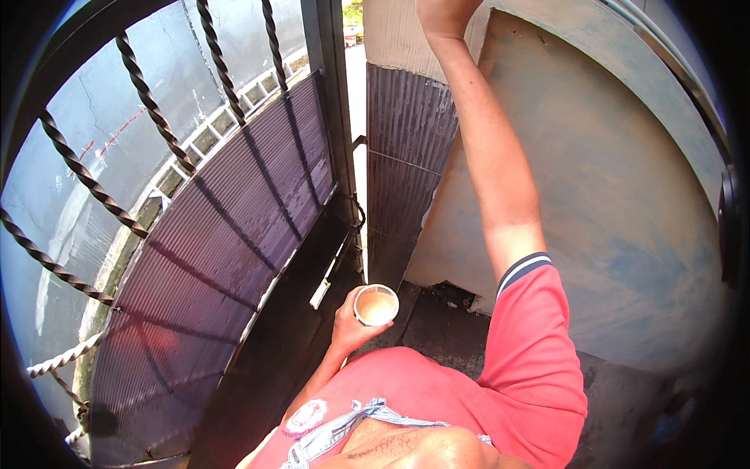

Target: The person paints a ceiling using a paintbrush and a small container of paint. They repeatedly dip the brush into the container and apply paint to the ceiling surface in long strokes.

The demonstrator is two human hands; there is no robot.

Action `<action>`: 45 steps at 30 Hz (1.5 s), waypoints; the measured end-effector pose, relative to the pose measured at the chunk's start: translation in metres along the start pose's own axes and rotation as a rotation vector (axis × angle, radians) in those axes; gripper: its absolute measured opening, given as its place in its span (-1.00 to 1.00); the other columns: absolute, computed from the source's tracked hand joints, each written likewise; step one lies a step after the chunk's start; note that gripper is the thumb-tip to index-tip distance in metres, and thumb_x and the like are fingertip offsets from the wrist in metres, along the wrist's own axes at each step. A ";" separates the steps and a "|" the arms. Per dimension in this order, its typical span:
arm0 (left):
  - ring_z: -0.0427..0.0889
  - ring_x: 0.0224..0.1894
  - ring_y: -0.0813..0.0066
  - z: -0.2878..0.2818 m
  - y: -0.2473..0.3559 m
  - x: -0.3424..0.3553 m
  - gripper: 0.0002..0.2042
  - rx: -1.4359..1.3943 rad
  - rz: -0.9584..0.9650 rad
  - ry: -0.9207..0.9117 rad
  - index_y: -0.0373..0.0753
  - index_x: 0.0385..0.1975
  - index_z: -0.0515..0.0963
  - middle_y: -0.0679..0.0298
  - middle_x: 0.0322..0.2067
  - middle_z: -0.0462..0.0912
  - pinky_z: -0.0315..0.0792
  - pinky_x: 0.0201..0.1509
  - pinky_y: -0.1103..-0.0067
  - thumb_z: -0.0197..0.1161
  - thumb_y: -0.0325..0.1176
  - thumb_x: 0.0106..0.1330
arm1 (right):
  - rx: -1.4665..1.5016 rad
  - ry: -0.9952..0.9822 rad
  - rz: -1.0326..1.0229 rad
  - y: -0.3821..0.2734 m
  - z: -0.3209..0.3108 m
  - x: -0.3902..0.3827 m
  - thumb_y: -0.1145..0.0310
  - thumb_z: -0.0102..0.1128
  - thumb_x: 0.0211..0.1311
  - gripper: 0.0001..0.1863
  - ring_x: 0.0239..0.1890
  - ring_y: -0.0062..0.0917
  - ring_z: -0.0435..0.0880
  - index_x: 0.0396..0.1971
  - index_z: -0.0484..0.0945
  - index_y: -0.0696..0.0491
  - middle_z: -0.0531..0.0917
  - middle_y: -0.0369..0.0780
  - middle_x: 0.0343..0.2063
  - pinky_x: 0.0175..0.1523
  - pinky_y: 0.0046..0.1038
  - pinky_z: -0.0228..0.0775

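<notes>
My left hand (348, 322) is wrapped round a cup (376, 305) in front of my chest. The cup has a pale rim, stands nearly upright and holds a light brown, milky drink. My right arm reaches up and away along a wall, and my right hand (448, 17) is cut off by the top edge. Its fingers are out of the picture, so what it touches does not show. Just behind it is a cream-painted pillar (394, 35) with dark ribbed cladding on its lower part.
On the left stands a dark metal gate (324, 102) with twisted bars (156, 105) and a ribbed lower panel (234, 203). A bright gap shows between gate and pillar. A bolt handle (319, 293) sits low on the gate. A mottled beige wall (601, 180) curves along the right.
</notes>
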State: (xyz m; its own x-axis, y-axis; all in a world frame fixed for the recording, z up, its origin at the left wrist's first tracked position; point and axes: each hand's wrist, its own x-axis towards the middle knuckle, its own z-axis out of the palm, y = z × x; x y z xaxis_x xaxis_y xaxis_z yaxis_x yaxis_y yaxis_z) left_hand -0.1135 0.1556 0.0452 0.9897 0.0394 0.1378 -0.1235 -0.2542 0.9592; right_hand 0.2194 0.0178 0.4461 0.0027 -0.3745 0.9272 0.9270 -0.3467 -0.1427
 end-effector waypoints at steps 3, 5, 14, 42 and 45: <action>0.68 0.11 0.36 0.005 0.002 0.003 -0.17 0.012 0.023 -0.033 -0.28 0.17 0.46 0.14 0.01 0.70 0.53 0.23 0.43 0.72 -0.27 -0.19 | -0.124 0.021 -0.024 -0.014 -0.034 0.014 0.44 0.47 0.12 -0.84 -0.40 -0.41 0.73 -0.34 0.68 0.16 0.74 -0.12 -0.48 -0.26 -0.37 0.51; 0.68 0.11 0.36 0.007 0.004 0.009 -0.18 0.005 0.030 -0.034 -0.27 0.17 0.46 0.15 0.02 0.70 0.53 0.24 0.43 0.72 -0.27 -0.20 | -0.164 0.049 -0.074 -0.013 -0.052 0.027 0.45 0.47 0.13 -0.84 -0.41 -0.44 0.72 -0.34 0.68 0.16 0.74 -0.13 -0.49 -0.25 -0.38 0.51; 0.68 0.10 0.35 0.015 0.007 0.014 -0.18 0.015 0.038 -0.064 -0.29 0.16 0.46 0.15 0.01 0.70 0.52 0.24 0.43 0.72 -0.27 -0.20 | -0.194 0.063 -0.173 -0.013 -0.146 0.057 0.54 0.42 0.20 -0.90 -0.38 -0.64 0.64 -0.32 0.67 0.18 0.71 -0.31 -0.44 -0.21 -0.54 0.49; 0.68 0.11 0.33 0.002 0.004 0.000 -0.18 -0.029 0.041 0.110 -0.31 0.15 0.45 0.14 0.03 0.69 0.53 0.24 0.43 0.72 -0.35 -0.22 | -0.096 -0.105 0.016 0.003 0.006 0.005 0.42 0.39 0.12 -0.86 -0.46 -0.27 0.75 -0.37 0.67 0.16 0.71 -0.05 -0.53 -0.34 -0.30 0.53; 0.69 0.09 0.33 0.002 0.006 0.002 -0.18 -0.061 0.045 0.110 -0.31 0.15 0.45 0.14 0.02 0.70 0.53 0.23 0.43 0.72 -0.34 -0.22 | -0.096 -0.079 -0.189 0.007 -0.012 0.008 0.42 0.40 0.13 -0.86 -0.41 -0.25 0.76 -0.36 0.68 0.16 0.72 -0.03 -0.48 -0.29 -0.30 0.54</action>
State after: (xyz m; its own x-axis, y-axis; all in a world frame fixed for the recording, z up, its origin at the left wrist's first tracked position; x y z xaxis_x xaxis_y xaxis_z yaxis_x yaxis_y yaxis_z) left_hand -0.1116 0.1520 0.0510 0.9695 0.1361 0.2037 -0.1746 -0.1994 0.9642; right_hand 0.2215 0.0024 0.4485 -0.1345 -0.2280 0.9643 0.8739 -0.4860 0.0070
